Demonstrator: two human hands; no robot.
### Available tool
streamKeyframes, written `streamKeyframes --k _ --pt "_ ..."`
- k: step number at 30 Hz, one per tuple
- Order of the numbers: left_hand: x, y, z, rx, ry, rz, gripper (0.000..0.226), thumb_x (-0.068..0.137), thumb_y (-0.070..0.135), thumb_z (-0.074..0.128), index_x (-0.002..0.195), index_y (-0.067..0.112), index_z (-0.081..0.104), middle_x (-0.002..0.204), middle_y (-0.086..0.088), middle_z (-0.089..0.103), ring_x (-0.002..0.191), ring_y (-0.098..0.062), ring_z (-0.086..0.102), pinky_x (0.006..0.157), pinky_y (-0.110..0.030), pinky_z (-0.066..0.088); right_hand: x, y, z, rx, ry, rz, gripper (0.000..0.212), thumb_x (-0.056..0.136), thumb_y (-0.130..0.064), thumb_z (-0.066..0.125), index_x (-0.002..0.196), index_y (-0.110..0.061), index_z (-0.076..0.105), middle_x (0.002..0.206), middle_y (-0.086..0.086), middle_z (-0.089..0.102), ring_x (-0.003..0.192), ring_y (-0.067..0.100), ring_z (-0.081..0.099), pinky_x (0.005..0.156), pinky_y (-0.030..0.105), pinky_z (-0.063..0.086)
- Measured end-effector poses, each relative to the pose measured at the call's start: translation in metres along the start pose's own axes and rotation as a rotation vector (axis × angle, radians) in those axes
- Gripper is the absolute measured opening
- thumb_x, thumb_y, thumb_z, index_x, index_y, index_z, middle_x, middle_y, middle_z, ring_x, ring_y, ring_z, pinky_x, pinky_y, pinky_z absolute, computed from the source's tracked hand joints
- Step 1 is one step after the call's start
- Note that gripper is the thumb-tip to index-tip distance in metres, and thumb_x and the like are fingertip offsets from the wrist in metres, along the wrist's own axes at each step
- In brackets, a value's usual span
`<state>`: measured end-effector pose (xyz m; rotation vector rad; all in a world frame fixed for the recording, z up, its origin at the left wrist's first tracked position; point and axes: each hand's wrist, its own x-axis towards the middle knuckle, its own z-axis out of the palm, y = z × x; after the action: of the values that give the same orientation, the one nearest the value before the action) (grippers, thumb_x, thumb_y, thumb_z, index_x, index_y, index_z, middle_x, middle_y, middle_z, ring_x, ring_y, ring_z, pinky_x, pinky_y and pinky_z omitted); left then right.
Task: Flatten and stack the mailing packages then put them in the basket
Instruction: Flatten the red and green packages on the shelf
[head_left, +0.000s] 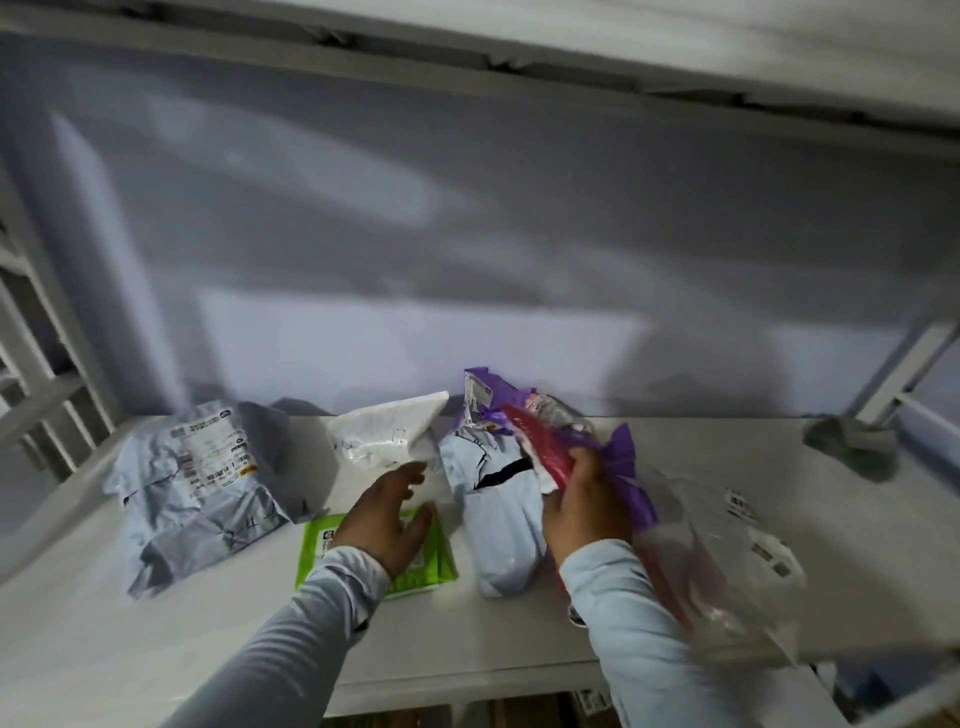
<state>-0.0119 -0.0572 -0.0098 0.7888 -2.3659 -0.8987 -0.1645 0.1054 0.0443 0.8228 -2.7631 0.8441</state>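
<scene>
A: Left hand (387, 525) first. We see it flat, fingers spread and loose, palm down over the green mailer (427, 558) at the table's near middle. Touching it or hovering just above, we can't tell.

B: Right hand (587, 506)?

A: We log it as gripping a bunch: red mailer (540, 447), purple mailer (626, 457) and a clear plastic bag (727, 561) that trails off to the right. Fingers curled round the bundle, which is motion-blurred.

B: Axis of the red one?

A: Long axis diagonal, far end up-left toward the wall, near end down-right past the wrist.

B: We have other packages on the white table (156, 649)?

A: Crumpled grey mailer (200, 493) at left, label facing up. White mailer (387, 431) at the back, one corner pointing right. Pale blue mailer (501, 514) between the two hands, long axis running near to far, torn open at the middle. Behind it a second purple package (480, 395) stands against the wall. A grey lump (852, 441) sits far right by the frame post.

B: Stacked yet?

A: No, we see them lying apart, unflattened.
</scene>
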Motion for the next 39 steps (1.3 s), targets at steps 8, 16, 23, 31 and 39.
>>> streamKeyframes --k 8,16,23,31,39 --pt "0.006 0.035 -0.026 -0.389 0.118 0.132 0.071 0.078 0.059 0.05 0.143 0.042 0.026 0.144 0.02 0.04 0.128 0.009 0.038 0.105 -0.024 0.036 -0.011 -0.044 0.0 0.067 -0.111 -0.468 0.044 0.083 -0.015 0.052 0.125 -0.027 0.052 0.123 0.003 0.06 0.112 0.029 0.057 0.094 0.043 0.047" --pt "0.005 0.035 -0.049 -0.592 0.377 -0.069 0.011 0.074 0.038 0.069 0.067 0.032 0.064 0.078 0.001 0.07 0.082 -0.017 0.065 0.08 -0.038 0.05 -0.017 -0.065 -0.015 0.081 -0.186 -0.575 0.028 0.086 -0.024 0.053 0.113 -0.028 0.061 0.112 -0.002 0.066 0.104 0.021 0.06 0.092 0.037 0.049" --pt "-0.01 0.017 -0.061 -0.508 0.606 -0.335 0.034 0.086 0.019 0.067 0.06 0.014 0.045 0.054 -0.003 0.05 0.05 -0.014 0.042 0.052 -0.027 0.038 -0.027 -0.076 0.011 0.778 -0.163 -0.023 0.02 0.081 -0.017 0.072 0.097 -0.014 0.061 0.086 -0.006 0.065 0.08 0.008 0.063 0.075 0.018 0.045" --pt "-0.033 -0.001 -0.054 -0.384 0.666 -0.559 0.024 0.087 0.026 0.064 0.067 0.015 0.055 0.067 -0.004 0.058 0.07 -0.021 0.053 0.065 -0.025 0.032 -0.066 -0.098 0.064 0.773 0.009 0.301 0.053 0.091 -0.044 0.044 0.103 0.005 0.061 0.103 0.026 0.066 0.096 0.036 0.061 0.069 0.028 0.031" --pt "-0.049 -0.035 -0.064 -0.007 0.354 -0.55 0.022 0.091 0.029 0.057 0.078 0.012 0.054 0.088 -0.019 0.067 0.081 -0.032 0.06 0.067 -0.026 0.032 -0.057 -0.068 0.094 0.375 -0.281 0.141 0.045 0.098 -0.042 0.039 0.103 -0.007 0.067 0.1 0.015 0.068 0.093 0.029 0.061 0.078 0.027 0.039"
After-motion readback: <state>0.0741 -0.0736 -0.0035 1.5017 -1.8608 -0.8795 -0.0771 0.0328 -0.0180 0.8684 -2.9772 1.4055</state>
